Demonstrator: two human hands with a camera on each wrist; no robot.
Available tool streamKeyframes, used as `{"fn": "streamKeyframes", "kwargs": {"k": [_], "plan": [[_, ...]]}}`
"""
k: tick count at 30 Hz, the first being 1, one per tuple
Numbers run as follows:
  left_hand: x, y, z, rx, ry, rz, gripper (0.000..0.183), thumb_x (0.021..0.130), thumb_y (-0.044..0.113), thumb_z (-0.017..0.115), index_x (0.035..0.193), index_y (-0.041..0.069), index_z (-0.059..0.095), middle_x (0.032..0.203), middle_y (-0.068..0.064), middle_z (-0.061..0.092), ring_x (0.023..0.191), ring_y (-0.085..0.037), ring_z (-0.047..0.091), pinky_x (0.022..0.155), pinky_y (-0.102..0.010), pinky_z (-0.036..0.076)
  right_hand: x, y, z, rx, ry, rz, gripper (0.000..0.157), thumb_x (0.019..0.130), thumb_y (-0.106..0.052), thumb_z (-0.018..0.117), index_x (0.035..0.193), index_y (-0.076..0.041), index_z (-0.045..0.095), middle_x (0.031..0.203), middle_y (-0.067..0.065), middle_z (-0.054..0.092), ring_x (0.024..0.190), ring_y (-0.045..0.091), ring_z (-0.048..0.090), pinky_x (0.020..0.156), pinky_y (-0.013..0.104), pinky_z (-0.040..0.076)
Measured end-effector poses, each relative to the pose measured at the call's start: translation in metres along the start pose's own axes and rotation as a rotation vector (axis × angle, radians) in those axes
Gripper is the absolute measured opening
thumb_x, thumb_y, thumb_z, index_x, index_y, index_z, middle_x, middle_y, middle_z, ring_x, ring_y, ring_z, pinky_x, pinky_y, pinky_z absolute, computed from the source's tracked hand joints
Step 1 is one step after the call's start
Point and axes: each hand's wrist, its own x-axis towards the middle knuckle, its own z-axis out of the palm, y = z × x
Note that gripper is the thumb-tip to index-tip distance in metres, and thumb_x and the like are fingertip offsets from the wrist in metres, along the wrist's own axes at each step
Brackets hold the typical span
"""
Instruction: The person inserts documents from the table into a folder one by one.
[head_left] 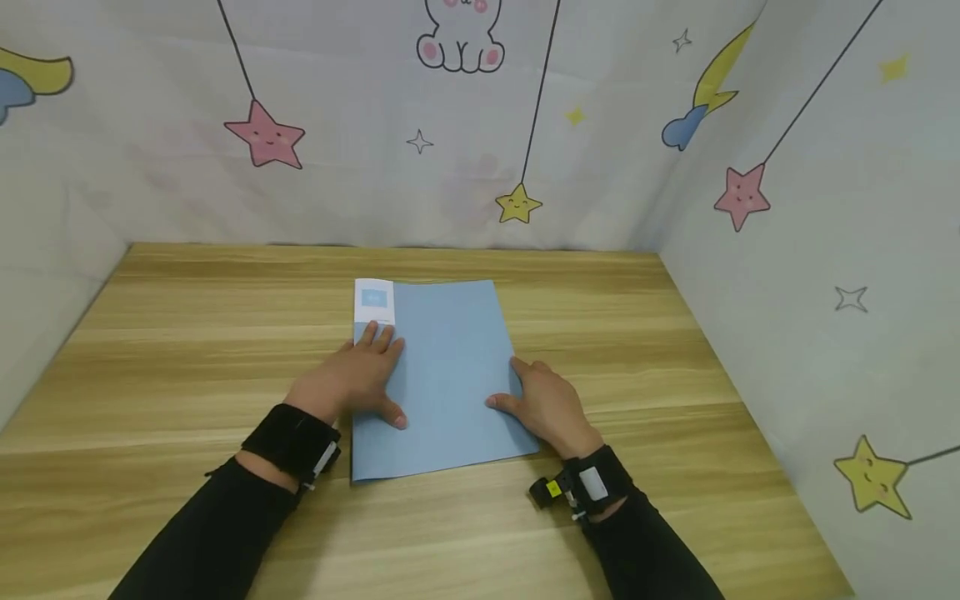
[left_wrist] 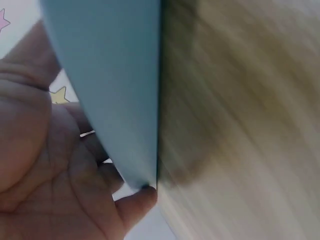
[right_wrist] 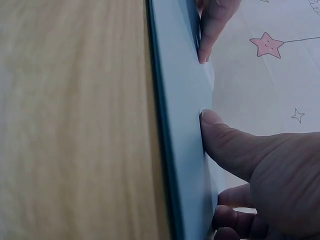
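Observation:
A light blue folder [head_left: 450, 358] lies on the wooden table, with a white label [head_left: 374, 301] at its top left corner. My left hand [head_left: 367, 371] rests on the folder's left side, fingers pointing away just below the label and thumb out over the cover. In the left wrist view its little finger touches the folder's corner. My right hand [head_left: 547, 404] is at the right edge, thumb [right_wrist: 220, 137] on the cover and index fingertip at the edge. The other right fingers are partly hidden under the hand in the head view.
The wooden table [head_left: 210, 333] meets a white cloth [head_left: 360, 192] printed with stars and a bear at the back and sides. Each wrist wears a black band [head_left: 292, 442], and a small black camera [head_left: 542, 492] hangs by the right one.

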Motion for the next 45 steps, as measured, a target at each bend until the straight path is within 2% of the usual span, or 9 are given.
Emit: {"fn": "streamKeyframes", "kwargs": {"k": [4,8,14,18,24,28,32,37,45], "plan": [[-0.005,0.009,0.001,0.026,0.018,-0.054,0.118,0.068,0.055,0.081,0.151,-0.004,0.020,0.159,-0.027,0.007,0.144,-0.045,-0.001,0.113,-0.064,0.014,0.001,-0.001,0.000,0.004,-0.006,0.002,0.083,0.082,-0.057,0.068,0.141,-0.002,0.047,0.130,0.022,0.059,0.112,0.031,0.059,0.084,0.044,0.054],[-0.016,0.022,0.005,0.063,0.057,-0.091,0.102,0.077,0.048,0.077,0.148,-0.006,0.027,0.157,-0.028,0.016,0.142,-0.047,0.007,0.113,-0.063,0.018,0.003,0.000,0.001,-0.003,0.006,-0.003,0.083,0.082,-0.057,0.068,0.140,-0.002,0.047,0.129,0.022,0.060,0.112,0.032,0.059,0.084,0.045,0.054],[-0.028,0.030,0.013,0.009,0.118,-0.044,0.107,0.073,0.055,0.077,0.146,-0.007,0.031,0.154,-0.035,0.018,0.139,-0.053,0.009,0.110,-0.064,0.024,0.004,0.000,0.002,-0.008,0.014,-0.003,0.081,0.083,-0.056,0.068,0.138,0.001,0.049,0.129,0.023,0.060,0.116,0.034,0.057,0.088,0.047,0.053],[-0.025,0.023,0.015,-0.038,0.109,-0.004,0.114,0.069,0.059,0.078,0.149,-0.003,0.027,0.155,-0.035,0.011,0.140,-0.053,0.000,0.111,-0.066,0.020,0.005,-0.001,0.002,-0.005,0.000,-0.010,0.079,0.086,-0.054,0.065,0.137,0.004,0.049,0.128,0.025,0.060,0.115,0.037,0.057,0.090,0.048,0.052],[-0.018,0.013,0.007,-0.040,0.086,0.019,0.116,0.068,0.064,0.076,0.152,0.001,0.025,0.157,-0.032,0.008,0.141,-0.051,-0.001,0.108,-0.071,0.018,0.011,0.002,-0.001,0.026,0.015,0.010,0.070,0.089,-0.053,0.062,0.134,0.001,0.054,0.125,0.020,0.064,0.109,0.033,0.061,0.087,0.046,0.053],[-0.015,0.018,0.000,-0.053,0.079,0.002,0.113,0.070,0.066,0.073,0.153,0.006,0.024,0.159,-0.027,0.010,0.142,-0.049,0.000,0.104,-0.077,0.015,0.012,0.005,-0.006,0.090,0.067,0.020,0.065,0.089,-0.049,0.064,0.132,-0.001,0.056,0.093,0.010,0.072,0.080,0.022,0.066,0.068,0.040,0.054],[-0.011,0.026,-0.002,-0.062,0.129,0.015,0.103,0.075,0.064,0.070,0.152,0.009,0.029,0.160,-0.022,0.015,0.144,-0.044,0.004,0.105,-0.077,0.011,0.012,0.005,-0.012,0.131,0.119,0.020,0.061,0.089,-0.046,0.066,0.131,-0.003,0.057,0.067,-0.001,0.061,0.057,0.013,0.054,0.051,0.030,0.045],[-0.005,0.034,-0.001,-0.057,0.169,0.037,0.093,0.081,0.063,0.065,0.151,0.011,0.032,0.159,-0.019,0.020,0.145,-0.041,0.008,0.106,-0.076,0.009,0.011,0.005,-0.017,0.146,0.131,0.013,0.058,0.091,-0.045,0.064,0.132,-0.003,0.057,0.066,-0.002,0.059,0.055,0.012,0.051,0.048,0.028,0.042],[-0.002,0.040,-0.001,-0.085,0.169,0.046,0.086,0.086,0.059,0.062,0.152,0.013,0.031,0.160,-0.017,0.019,0.146,-0.039,0.005,0.107,-0.076,0.005,0.010,0.008,-0.023,0.213,0.190,0.002,0.048,0.093,-0.042,0.063,0.125,-0.006,0.062,0.070,0.000,0.061,0.056,0.014,0.052,0.049,0.029,0.043]]}}
